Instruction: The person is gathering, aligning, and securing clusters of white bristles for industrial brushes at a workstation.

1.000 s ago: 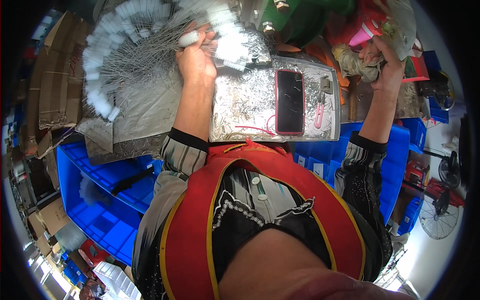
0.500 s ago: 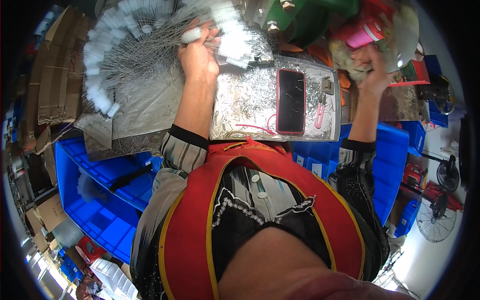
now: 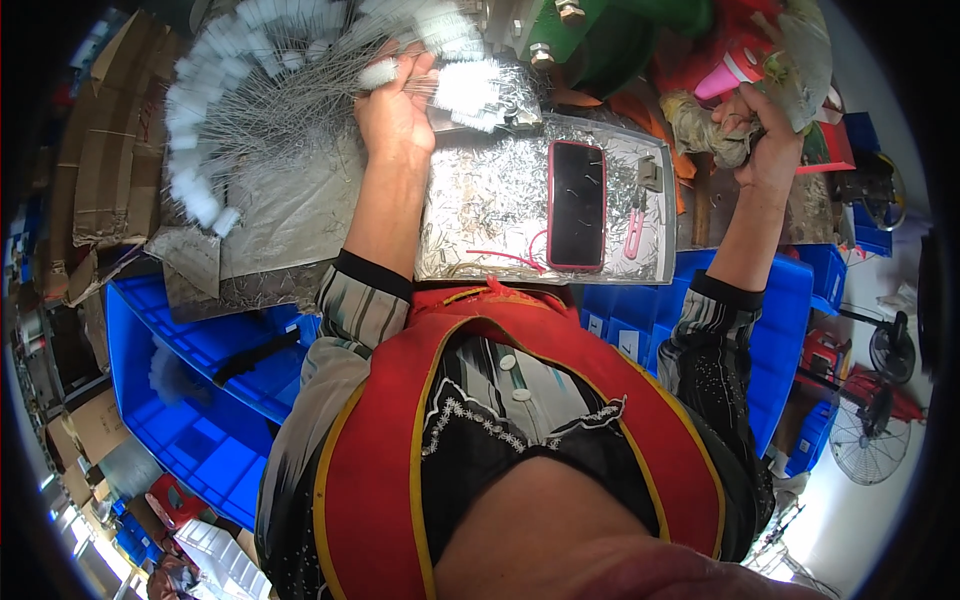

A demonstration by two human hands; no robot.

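My left hand is closed on thin wire-stemmed brushes. One white bristle head shows at its fingers, and more white heads lie just right of it, over a metal part of the machine. To its left spreads a large fan of white brushes with thin wire stems. My right hand has its fingers curled round a pale, wrinkled, cloth-like wrapped thing; what lies under the wrapping is hidden. Just above that hand is a pink and white cup-shaped thing.
Between my arms lies a white tray strewn with short wire bits, holding a phone and a pink cutter. A green machine with bolts stands beyond. Blue bins flank me; cardboard stands left, a fan right.
My right hand has shifted a little to the right and now shows its fingers curled on the wrapped thing. My left hand stays almost in place.
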